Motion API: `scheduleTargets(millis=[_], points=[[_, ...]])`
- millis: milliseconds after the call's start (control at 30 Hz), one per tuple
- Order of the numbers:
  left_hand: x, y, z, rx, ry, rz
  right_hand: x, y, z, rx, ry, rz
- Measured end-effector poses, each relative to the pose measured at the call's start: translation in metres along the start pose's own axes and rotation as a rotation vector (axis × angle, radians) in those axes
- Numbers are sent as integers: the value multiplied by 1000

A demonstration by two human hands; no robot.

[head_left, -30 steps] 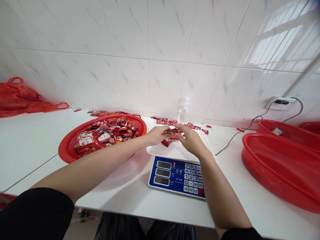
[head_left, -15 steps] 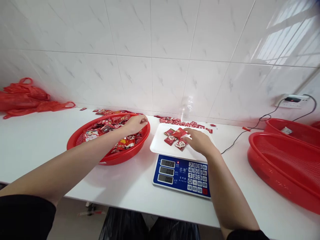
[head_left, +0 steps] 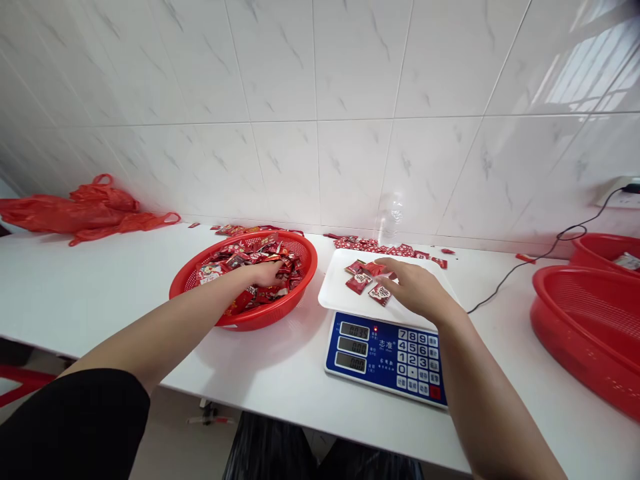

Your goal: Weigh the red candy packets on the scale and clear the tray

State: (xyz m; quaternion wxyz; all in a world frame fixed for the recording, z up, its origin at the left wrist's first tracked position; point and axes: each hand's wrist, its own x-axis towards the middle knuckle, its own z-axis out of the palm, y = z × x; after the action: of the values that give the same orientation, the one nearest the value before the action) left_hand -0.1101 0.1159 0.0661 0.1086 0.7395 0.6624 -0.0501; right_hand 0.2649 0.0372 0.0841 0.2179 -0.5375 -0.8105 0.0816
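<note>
My left hand [head_left: 269, 273] reaches into a red plastic basket [head_left: 309, 283] heaped with small red packets [head_left: 237, 257]. Its fingertips are hidden among the packets, so their grip does not show. Over the white tray [head_left: 335, 300] of a digital scale [head_left: 385, 360], my right hand [head_left: 413, 285] hovers with thumb and fingers apart. Several small red packets [head_left: 359, 281] lie together on the tray, just left of the right fingertips. One plain red packet [head_left: 373, 268] is right by those fingers; contact is unclear. The blue panel carries a keypad and lit displays.
Loose red packets [head_left: 360, 245] line the wall behind the scale, near a clear plastic bottle [head_left: 389, 223]. Red plastic bags [head_left: 85, 207] lie at far left. More red baskets [head_left: 575, 327] stand at right. A black cable [head_left: 505, 280] runs across the table toward a wall socket [head_left: 620, 193].
My left hand has lowered from above the basket's edge into the packets. The right hand has released the red packet onto the tray. The scale's top reading has risen. The view has shifted left.
</note>
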Motion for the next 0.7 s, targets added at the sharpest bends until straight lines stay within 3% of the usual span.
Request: scheduleTargets(millis=[267, 433, 700], points=[[26, 23, -2, 24, -5, -19, 0, -1, 2, 44, 50, -7], [33, 34, 9, 80, 27, -112, 0, -1, 2, 44, 51, 12], [55, 33, 28, 67, 39, -196, 2, -3, 4, 26, 41, 6]])
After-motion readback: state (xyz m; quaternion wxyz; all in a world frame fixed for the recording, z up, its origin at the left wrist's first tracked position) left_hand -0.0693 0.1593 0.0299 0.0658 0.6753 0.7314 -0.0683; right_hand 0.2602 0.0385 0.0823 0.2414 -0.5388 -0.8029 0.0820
